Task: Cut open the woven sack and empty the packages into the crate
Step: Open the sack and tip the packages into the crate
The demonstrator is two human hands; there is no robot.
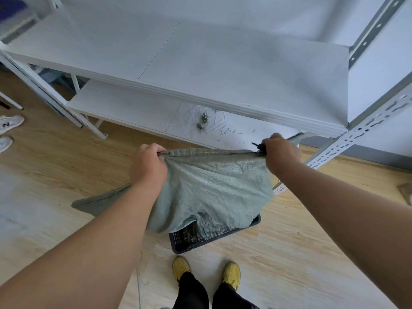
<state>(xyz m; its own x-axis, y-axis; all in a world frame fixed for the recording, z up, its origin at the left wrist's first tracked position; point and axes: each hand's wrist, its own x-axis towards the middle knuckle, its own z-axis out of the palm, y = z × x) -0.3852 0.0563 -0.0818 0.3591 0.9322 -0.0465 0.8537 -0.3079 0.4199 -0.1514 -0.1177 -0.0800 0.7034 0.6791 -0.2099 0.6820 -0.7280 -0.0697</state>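
A grey-green woven sack [214,188] hangs upside down over a dark plastic crate [178,238] on the floor. Its lower end drapes into the crate and hides what lies inside. My left hand [149,166] grips one upper corner of the sack. My right hand [281,155] grips the other corner, and a small black tool [258,146] sticks out of that fist. The edge between my hands is pulled taut. No packages are visible.
A white metal shelving unit [200,70] stands just behind the sack; its lower shelf [133,108] carries thread scraps. A perforated upright [347,139] rises at the right. My yellow shoes [181,267] stand near the crate. Another person's white shoes [10,122] show at far left.
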